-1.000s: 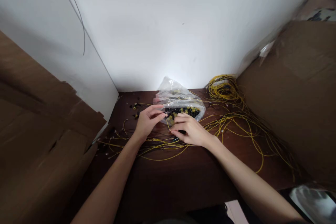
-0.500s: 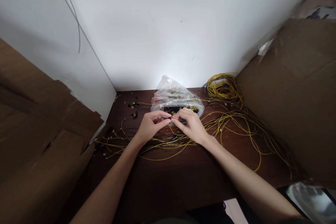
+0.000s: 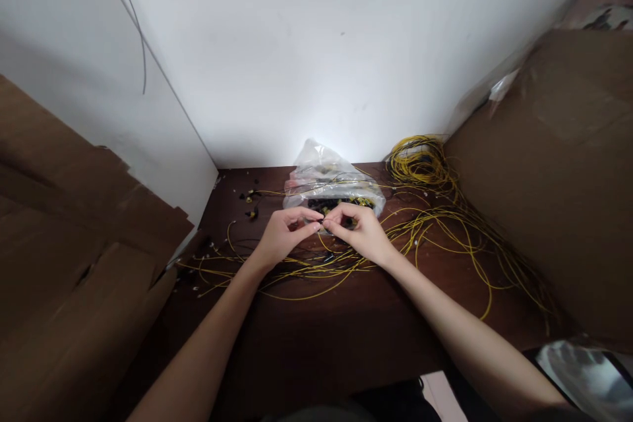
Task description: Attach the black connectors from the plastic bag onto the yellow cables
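My left hand point(image 3: 287, 232) pinches with thumb and forefinger at the middle of the table. Facing it, my right hand point(image 3: 357, 227) pinches too, and the fingertips of both hands nearly touch. Between them is a small dark piece point(image 3: 321, 221), too small and too covered by fingers to name exactly. Just below the fingertips a yellow wire point(image 3: 322, 242) curves down; whether it joins the piece I cannot tell. Right behind the hands lies an open clear plastic bag point(image 3: 321, 161) with black and yellow parts point(image 3: 341, 203) at its mouth.
Long yellow and black wires point(image 3: 306, 271) spread over the brown table point(image 3: 316, 336). A coil of yellow wire point(image 3: 418, 161) lies at the back right. Small black and yellow parts point(image 3: 251, 213) sit at the left. Cardboard point(image 3: 558, 198) stands right, more cardboard point(image 3: 74, 211) left, a white wall point(image 3: 321, 46) behind.
My right hand's fingers have shifted slightly and curled in, showing more of the parts in the bag. Both hands stay pinched at the same place. The view has tilted a little.
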`<state>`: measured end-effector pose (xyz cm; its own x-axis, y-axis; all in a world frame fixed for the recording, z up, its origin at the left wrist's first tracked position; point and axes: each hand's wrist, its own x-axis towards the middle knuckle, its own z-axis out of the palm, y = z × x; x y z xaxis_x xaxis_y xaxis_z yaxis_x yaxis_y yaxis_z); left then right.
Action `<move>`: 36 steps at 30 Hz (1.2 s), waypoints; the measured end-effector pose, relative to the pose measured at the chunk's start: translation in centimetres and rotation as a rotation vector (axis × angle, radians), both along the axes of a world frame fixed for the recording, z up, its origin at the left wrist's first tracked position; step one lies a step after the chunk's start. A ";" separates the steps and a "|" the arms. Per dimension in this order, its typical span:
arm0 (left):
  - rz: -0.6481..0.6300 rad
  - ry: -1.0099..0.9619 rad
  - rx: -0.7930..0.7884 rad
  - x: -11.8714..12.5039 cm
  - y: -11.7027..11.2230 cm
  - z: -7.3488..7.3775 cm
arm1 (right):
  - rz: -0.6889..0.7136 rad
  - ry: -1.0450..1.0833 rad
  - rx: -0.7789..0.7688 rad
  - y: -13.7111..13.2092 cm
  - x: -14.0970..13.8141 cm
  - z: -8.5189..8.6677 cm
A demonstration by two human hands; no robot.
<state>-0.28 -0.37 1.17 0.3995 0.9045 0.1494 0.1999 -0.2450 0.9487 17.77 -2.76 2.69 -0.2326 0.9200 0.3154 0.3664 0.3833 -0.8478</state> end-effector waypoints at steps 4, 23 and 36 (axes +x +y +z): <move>-0.005 0.026 -0.003 0.0 0.0 0.1 | -0.001 -0.013 0.015 -0.1 0.0 0.1; 0.004 0.087 0.026 0.2 0.0 0.2 | 0.036 -0.223 0.250 -0.2 0.4 0.0; -0.004 0.031 0.028 0.0 0.1 -0.4 | 0.003 -0.365 0.330 -0.4 0.1 -0.5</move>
<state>-0.31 -0.25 0.74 0.4077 0.8986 0.1622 0.2279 -0.2722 0.9349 17.85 -3.16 2.19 -0.3847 0.7838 0.4875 0.6159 0.6114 -0.4969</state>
